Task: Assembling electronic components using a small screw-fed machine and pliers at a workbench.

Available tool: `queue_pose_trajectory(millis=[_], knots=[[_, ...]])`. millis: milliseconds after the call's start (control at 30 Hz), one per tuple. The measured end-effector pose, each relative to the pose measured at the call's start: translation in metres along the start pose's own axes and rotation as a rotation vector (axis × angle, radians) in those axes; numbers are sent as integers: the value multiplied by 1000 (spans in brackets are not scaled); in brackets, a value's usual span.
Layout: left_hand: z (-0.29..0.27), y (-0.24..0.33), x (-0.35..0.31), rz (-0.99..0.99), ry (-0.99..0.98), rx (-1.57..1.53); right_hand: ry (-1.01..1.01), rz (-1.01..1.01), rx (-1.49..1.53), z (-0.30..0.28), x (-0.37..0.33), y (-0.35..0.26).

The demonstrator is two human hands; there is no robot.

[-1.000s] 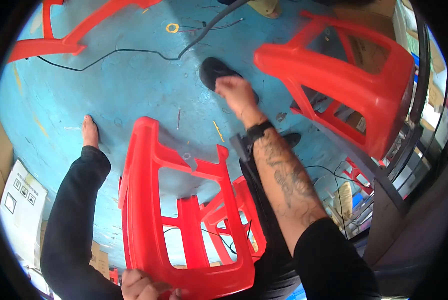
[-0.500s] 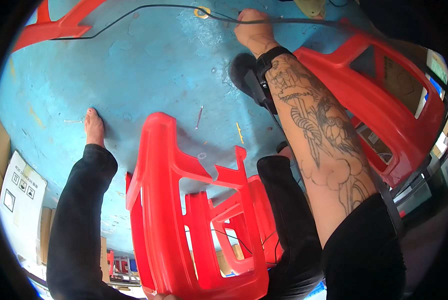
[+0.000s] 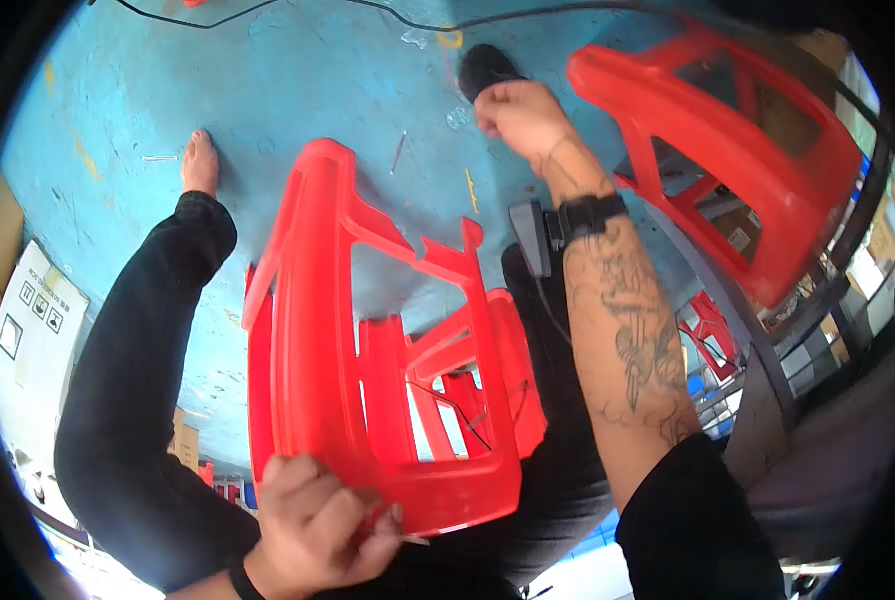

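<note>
A red plastic stool (image 3: pixel 313 330) with open side panels lies tipped between my legs. My left hand (image 3: pixel 323 525) is closed at its near edge, fingers curled; a small pale end of something thin sticks out by the thumb, and I cannot make out what it is. My right hand (image 3: pixel 528 120) is reached out over the floor with its fingers drawn together, beside a dark shoe (image 3: pixel 488 72). Whether anything small is between those fingers is hidden. A black watch-like band (image 3: pixel 593 215) is on the right wrist, close to a dark grey boxy object (image 3: pixel 533 238).
Another red stool (image 3: pixel 708 160) rests at the right on a dark frame. A black cable (image 3: pixel 528 16) crosses the far floor. A yellow strip (image 3: pixel 473 190), a thin dark stick (image 3: pixel 399 152) and a tape roll (image 3: pixel 451 38) lie on the blue floor (image 3: pixel 258 80). A white carton (image 3: pixel 40 310) stands left.
My right hand has come back from the cable at the far side. My left hand has risen into view at the stool's near edge. The whole view has shifted.
</note>
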State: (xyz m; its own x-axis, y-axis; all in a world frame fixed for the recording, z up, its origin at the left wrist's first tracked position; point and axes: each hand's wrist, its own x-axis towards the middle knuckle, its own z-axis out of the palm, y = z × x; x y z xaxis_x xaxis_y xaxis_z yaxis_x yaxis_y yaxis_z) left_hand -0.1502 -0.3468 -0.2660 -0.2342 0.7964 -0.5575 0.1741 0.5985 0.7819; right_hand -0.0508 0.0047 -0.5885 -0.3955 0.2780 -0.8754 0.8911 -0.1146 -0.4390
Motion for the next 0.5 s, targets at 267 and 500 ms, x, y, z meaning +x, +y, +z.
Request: queue_pose_trajectory(millis=[267, 500], knots=[[4, 14, -7, 152, 198, 151, -216, 19, 202, -28, -207, -38], [7, 18, -12, 272, 200, 248, -372, -334, 344, -44, -356, -103]])
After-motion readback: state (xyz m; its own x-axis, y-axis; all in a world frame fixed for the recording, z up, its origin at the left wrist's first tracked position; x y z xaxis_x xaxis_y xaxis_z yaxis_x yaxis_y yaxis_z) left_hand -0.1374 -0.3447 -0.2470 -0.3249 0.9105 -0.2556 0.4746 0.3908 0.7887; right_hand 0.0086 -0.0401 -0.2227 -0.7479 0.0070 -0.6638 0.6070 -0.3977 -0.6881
